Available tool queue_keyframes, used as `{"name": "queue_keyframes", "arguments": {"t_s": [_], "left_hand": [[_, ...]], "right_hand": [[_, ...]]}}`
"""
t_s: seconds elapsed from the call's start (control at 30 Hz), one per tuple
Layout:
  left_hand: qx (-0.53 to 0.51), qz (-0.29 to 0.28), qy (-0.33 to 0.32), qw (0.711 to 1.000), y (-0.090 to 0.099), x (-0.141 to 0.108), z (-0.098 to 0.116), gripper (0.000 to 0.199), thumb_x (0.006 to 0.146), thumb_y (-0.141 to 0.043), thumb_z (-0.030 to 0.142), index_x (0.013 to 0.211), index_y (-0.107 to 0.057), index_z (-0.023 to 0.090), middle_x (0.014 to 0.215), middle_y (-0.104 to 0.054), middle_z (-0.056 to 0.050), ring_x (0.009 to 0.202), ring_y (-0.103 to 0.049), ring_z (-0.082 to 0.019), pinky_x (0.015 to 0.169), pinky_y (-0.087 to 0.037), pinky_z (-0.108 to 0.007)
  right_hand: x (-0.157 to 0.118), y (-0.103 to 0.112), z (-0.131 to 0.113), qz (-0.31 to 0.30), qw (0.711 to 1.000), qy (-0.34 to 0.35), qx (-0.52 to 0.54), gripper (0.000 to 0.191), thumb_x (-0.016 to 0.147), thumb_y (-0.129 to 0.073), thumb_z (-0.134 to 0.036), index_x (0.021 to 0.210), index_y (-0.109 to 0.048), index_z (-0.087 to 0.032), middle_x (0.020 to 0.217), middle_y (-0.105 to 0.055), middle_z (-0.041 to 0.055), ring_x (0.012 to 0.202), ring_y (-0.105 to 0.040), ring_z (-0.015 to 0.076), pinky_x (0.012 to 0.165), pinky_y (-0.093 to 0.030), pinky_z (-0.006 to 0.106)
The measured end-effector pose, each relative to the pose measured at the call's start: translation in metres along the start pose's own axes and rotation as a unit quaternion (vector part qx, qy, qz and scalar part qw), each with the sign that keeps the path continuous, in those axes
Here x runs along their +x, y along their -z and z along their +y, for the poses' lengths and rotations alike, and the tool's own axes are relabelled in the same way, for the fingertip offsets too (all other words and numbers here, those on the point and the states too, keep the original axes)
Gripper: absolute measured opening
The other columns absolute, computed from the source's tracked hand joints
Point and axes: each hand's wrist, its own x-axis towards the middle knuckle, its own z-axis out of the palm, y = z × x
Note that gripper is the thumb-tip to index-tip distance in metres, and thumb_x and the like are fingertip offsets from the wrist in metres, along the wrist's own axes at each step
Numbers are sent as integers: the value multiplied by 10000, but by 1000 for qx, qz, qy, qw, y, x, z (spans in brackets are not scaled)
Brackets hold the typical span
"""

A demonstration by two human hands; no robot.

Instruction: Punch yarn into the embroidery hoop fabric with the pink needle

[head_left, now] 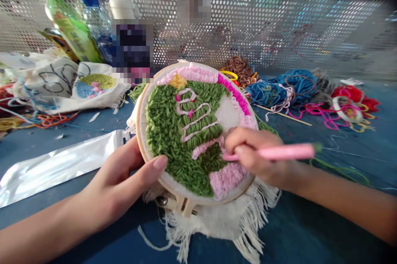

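A round embroidery hoop with white fringed cloth is tilted up in front of me. Green, pink and magenta yarn loops cover much of the cloth, with a yellow patch at the top and a bare white area at the right. My left hand grips the hoop's lower left rim, thumb on the front. Closed around a pink punch needle, my right hand is at the hoop's right side. The tool's tip is at the dark green stitches near the pink border; whether it pierces the cloth is unclear.
Blue yarn, brown yarn and red yarn lie behind at the right, near a thin wooden stick. A silvery packet lies left. Bottles, including a green one, stand before a perforated metal screen.
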Motion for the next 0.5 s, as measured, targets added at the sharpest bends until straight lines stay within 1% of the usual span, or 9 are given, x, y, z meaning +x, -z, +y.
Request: {"name": "queue_keyframes", "arguments": {"t_s": [0.03, 0.07, 0.13, 0.17, 0.23, 0.3, 0.37, 0.43, 0.5], "left_hand": [[1, 1, 2, 1000, 1, 0, 0, 182, 927, -602, 301, 1063, -708, 361, 671, -642, 73, 535, -510, -57, 521, -459, -59], [2, 2, 5, 1000, 1, 0, 0, 198, 929, -599, 305, 1091, -700, 357, 685, -653, 68, 545, -519, -61, 535, -469, -68], [0, 4, 7, 1000, 1, 0, 0, 239, 937, -587, 310, 1157, -676, 339, 739, -689, 54, 575, -546, -70, 575, -492, -87], [-4, 5, 5, 1000, 1, 1, 0, 246, 939, -584, 308, 1169, -671, 327, 760, -702, 49, 584, -556, -72, 593, -499, -93], [-12, 7, -2, 1000, 0, 2, 0, 231, 935, -593, 293, 1149, -679, 305, 766, -710, 46, 592, -566, -71, 605, -501, -94], [-24, 9, -7, 1000, -1, 3, 0, 185, 922, -614, 282, 1088, -695, 288, 698, -681, 57, 545, -539, -64, 543, -476, -80], [-25, 14, -6, 1000, -2, 4, 0, 133, 910, -627, 283, 1020, -701, 274, 637, -641, 68, 496, -499, -59, 472, -443, -75], [-11, 14, -6, 1000, -1, 3, -1, 91, 914, -614, 294, 946, -695, 270, 602, -606, 72, 464, -469, -58, 427, -422, -76], [18, 10, -13, 1000, 1, 0, -2, 100, 930, -584, 297, 931, -683, 285, 587, -580, 74, 459, -468, -61, 430, -431, -77]], "right_hand": [[0, -2, -2, -27, 998, 45, -41, 140, 808, -519, -118, 736, -604, -203, 654, -587, -19, 599, -519, 113, 578, -407, 259], [0, -3, -4, -44, 995, 65, -62, 135, 797, -531, -109, 746, -613, -203, 662, -595, -18, 626, -532, 118, 611, -416, 267], [0, -2, -4, -33, 999, 13, -33, 138, 819, -521, -125, 757, -618, -202, 665, -602, -15, 602, -531, 114, 569, -404, 256], [-1, 0, -3, -3, 999, -40, 13, 152, 840, -500, -147, 751, -612, -201, 662, -599, -12, 560, -514, 107, 510, -377, 245], [-2, 3, 1, 86, 981, -118, 125, 194, 847, -467, -193, 693, -586, -203, 589, -547, -18, 449, -424, 94, 407, -283, 245], [-3, 6, 6, 167, 956, -134, 202, 199, 804, -473, -218, 622, -554, -207, 503, -451, -30, 394, -322, 93, 383, -220, 263], [-3, 7, 9, 202, 948, -126, 212, 197, 785, -483, -218, 597, -543, -209, 469, -387, -37, 389, -285, 96, 387, -207, 271], [-3, 5, 8, 185, 963, -108, 165, 209, 815, -470, -200, 623, -551, -206, 478, -392, -42, 390, -282, 93, 384, -207, 266], [-4, 1, 4, 113, 989, -64, 72, 196, 845, -467, -172, 683, -573, -204, 538, -472, -36, 431, -356, 95, 407, -260, 252]]}}
